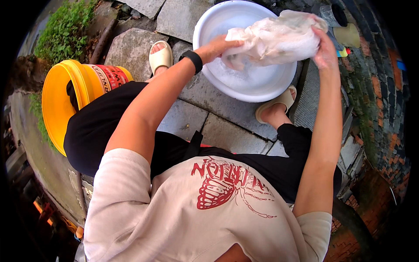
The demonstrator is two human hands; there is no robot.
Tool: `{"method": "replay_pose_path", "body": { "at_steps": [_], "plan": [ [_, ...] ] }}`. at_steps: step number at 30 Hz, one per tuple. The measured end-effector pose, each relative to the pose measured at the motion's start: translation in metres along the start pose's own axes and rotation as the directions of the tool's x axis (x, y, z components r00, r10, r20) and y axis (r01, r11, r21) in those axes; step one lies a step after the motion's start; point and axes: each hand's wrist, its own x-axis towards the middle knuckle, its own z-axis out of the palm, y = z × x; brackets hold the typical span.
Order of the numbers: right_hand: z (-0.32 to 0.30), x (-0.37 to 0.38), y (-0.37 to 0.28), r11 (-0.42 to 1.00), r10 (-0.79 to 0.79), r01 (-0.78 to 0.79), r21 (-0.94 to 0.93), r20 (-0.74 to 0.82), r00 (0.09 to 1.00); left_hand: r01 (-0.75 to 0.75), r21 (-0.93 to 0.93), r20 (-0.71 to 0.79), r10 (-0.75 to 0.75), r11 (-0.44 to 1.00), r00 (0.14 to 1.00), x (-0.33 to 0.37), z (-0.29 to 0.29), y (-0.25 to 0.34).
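A wet, pale, thin cloth with soap suds on it is stretched between my two hands above a white basin. My left hand, with a black band on its wrist, grips the cloth's left end. The right end is held in my right hand, fingers curled round its edge. Beneath the cloth, sudsy water shows in the basin. What kind of garment or cloth it is, I cannot make out.
A yellow bucket lies tipped on its side at my left, beside my knee. Green plants grow at the far left. Stone slabs pave the ground; a brick wall rises on the right, with small containers near it.
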Motion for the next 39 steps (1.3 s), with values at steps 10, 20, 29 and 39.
{"method": "replay_pose_path", "body": {
  "at_steps": [10,20,29,39],
  "plan": [
    [0.02,-0.003,0.084,0.141,-0.107,0.163,-0.977,0.148,0.983,0.018,-0.357,-0.422,-0.178,0.934,0.889,0.019,-0.002,0.04],
    [0.067,-0.025,0.082,0.348,-0.253,0.366,-0.863,0.29,0.923,-0.086,-0.183,-0.403,0.005,0.979,0.915,0.016,-0.005,0.086],
    [-0.025,-0.01,0.04,0.399,0.172,0.126,-0.908,0.209,0.963,-0.352,-0.444,-0.544,0.064,0.824,0.837,0.014,-0.028,0.097],
    [0.035,-0.035,0.079,-0.007,0.107,0.287,-0.958,0.285,0.953,-0.292,-0.49,-0.326,0.138,0.822,0.935,0.001,0.001,0.132]
  ]
}}
